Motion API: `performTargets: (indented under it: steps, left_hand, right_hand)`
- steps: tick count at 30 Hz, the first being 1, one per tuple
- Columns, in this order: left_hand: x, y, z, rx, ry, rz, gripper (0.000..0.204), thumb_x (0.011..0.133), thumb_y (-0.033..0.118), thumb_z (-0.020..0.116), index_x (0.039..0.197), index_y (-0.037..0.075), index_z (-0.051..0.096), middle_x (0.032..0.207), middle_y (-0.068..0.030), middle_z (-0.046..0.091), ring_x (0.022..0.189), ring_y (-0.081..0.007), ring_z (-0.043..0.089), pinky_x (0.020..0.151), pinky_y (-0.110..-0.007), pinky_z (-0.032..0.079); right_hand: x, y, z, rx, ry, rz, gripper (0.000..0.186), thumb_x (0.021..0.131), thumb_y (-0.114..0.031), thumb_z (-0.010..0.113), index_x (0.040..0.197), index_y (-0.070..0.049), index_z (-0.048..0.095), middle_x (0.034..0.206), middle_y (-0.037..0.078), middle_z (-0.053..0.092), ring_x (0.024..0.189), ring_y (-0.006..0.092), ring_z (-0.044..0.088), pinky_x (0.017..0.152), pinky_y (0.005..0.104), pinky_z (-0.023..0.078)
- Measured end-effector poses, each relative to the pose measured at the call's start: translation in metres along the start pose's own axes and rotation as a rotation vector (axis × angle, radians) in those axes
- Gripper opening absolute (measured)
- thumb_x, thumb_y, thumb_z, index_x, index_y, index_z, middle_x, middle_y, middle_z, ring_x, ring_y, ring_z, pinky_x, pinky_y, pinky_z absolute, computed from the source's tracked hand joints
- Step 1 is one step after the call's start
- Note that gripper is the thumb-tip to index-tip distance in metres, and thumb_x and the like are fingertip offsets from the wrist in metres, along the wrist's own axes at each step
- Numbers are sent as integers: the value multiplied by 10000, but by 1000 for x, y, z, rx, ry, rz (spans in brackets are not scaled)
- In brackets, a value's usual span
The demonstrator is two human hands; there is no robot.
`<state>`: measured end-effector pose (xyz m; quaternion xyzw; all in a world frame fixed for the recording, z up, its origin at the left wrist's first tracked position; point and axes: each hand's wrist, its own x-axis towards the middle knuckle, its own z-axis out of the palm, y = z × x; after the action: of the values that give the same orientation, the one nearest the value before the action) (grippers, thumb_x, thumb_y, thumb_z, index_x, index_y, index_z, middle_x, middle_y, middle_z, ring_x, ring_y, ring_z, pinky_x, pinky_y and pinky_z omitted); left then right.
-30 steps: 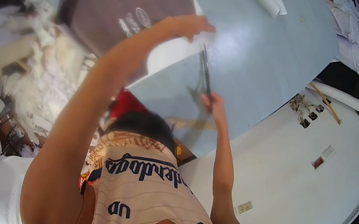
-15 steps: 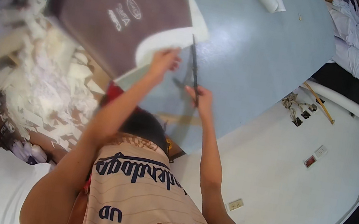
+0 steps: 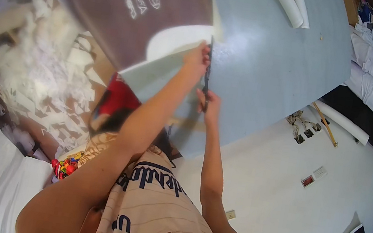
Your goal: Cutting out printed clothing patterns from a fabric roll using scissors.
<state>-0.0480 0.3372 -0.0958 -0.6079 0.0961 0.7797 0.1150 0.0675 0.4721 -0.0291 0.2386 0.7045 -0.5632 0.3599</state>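
A dark brown printed panel (image 3: 115, 12), shaped like a shirt piece with white margins, lies on the blue-grey table. Long dark scissors (image 3: 208, 73) are in my right hand (image 3: 210, 104), its fingers closed around the handles. Their blades point away from me, with the tips at the panel's near right corner. Right beside the blades, my left hand (image 3: 198, 57) pinches the white edge of the panel; its fingertips are partly hidden. My left forearm crosses in front of the table's near edge.
White rolls (image 3: 289, 3) lie on the table (image 3: 271, 76) at the far right. A large heap of white scraps (image 3: 47, 70) covers the floor at left. Bundled white cloth (image 3: 368, 91) and a black roll (image 3: 360, 112) are beyond the table's right side. Clips (image 3: 308, 133) hang by the wall.
My left hand has moved right and forward to the panel's corner beside the blades. The scissors are more upright in view. The whole view has shifted slightly.
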Motion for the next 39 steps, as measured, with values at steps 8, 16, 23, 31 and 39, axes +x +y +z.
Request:
performTargets:
  steps: [8,16,23,31,39]
  left_hand:
    - [-6,-6,6,-32,48,84,154,963,212,752,880,126,655,717,62,558,541,-52,430,477,-225,315]
    - [-4,-2,0,20,54,154,156,948,210,767,882,126,654,733,60,549,534,-49,422,469,-231,290]
    - [-5,2,-6,83,25,97,166,923,266,797,899,150,680,722,73,531,548,-50,401,507,-236,276]
    - [2,-1,-9,83,-14,151,273,889,231,814,761,109,606,674,9,536,508,-93,413,454,-268,288]
    - [6,-6,-15,107,-38,183,174,892,252,836,931,135,712,721,71,546,571,-46,417,514,-231,306]
  right_hand:
    - [8,0,5,67,-2,11,285,967,-279,718,778,-88,624,574,-32,519,464,79,473,448,262,320]
    - [25,-4,5,35,-23,-100,288,983,-296,702,811,-74,638,591,-19,523,480,87,504,450,262,362]
    - [39,-2,11,61,-6,-67,309,984,-314,710,814,-68,634,595,-19,536,475,86,508,447,262,360]
    - [52,-7,-4,100,-1,-52,350,929,-267,808,716,-83,600,569,-28,540,433,64,462,419,244,322]
    - [64,-31,-16,75,-49,-74,363,906,-286,830,705,-78,611,562,-32,535,435,59,462,417,242,330]
